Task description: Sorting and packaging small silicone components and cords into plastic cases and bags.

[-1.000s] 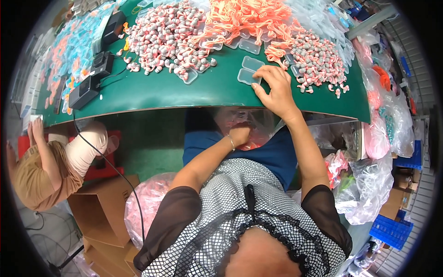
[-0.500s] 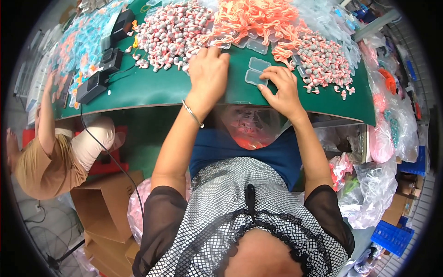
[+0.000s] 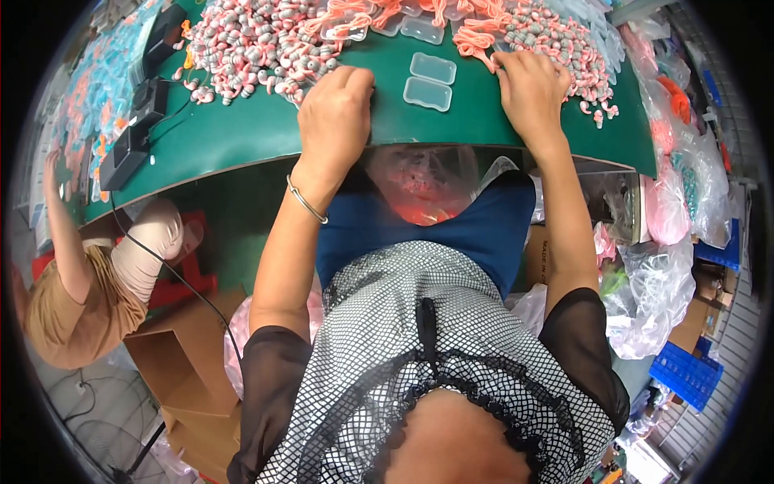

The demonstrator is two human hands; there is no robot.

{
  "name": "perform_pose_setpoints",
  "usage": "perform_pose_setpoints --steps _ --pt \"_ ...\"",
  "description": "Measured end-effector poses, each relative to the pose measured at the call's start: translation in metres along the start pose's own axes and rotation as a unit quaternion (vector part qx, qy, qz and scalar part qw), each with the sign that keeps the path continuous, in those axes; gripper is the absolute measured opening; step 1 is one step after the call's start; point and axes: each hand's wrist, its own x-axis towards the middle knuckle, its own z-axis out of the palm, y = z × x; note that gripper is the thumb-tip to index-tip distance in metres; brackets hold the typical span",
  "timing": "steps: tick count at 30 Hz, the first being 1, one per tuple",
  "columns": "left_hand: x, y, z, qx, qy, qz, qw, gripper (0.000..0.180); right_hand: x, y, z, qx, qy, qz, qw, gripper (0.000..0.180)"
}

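My left hand (image 3: 337, 113) is curled at the near edge of a heap of pink-and-grey ribbed earplugs (image 3: 258, 48). Its fingertips are turned away, so whatever they hold is hidden. To its right a small clear plastic case (image 3: 427, 93) lies opened flat on the green table, both halves facing up. My right hand (image 3: 534, 93) is beyond the case, thumb and fingers closed at the end of an orange cord bundle (image 3: 476, 42). A smaller heap of earplugs (image 3: 592, 77) lies beside that hand.
Black power boxes (image 3: 125, 157) with a cable stand on the left. More clear cases (image 3: 423, 31) lie at the back. A co-worker (image 3: 76, 298) sits at the far left. Below the table's edge hangs a clear bag (image 3: 427, 181) with red contents; cardboard boxes (image 3: 181, 363) stand on the floor.
My right hand has left the clear case and moved right to the orange cord. My left hand has drawn slightly nearer to me. The whole view has shifted, putting the table higher.
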Motion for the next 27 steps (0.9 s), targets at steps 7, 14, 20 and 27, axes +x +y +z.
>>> perform_pose_setpoints --steps 7,14,20,27 --pt "-0.003 0.003 0.004 -0.016 -0.010 -0.033 0.999 0.022 0.016 0.011 0.009 -0.078 -0.031 -0.057 0.995 0.015" --pt "-0.002 0.009 0.000 -0.020 -0.026 -0.052 0.998 0.015 0.013 0.012 -0.005 -0.052 -0.066 -0.070 0.994 0.013" --pt "-0.006 0.005 0.005 -0.071 -0.007 -0.061 0.996 0.014 0.011 0.005 -0.010 -0.065 -0.071 -0.061 0.993 0.012" --pt "-0.009 0.001 0.008 -0.093 -0.009 -0.057 0.994 0.014 0.003 0.000 -0.016 -0.020 -0.043 -0.037 0.998 0.009"
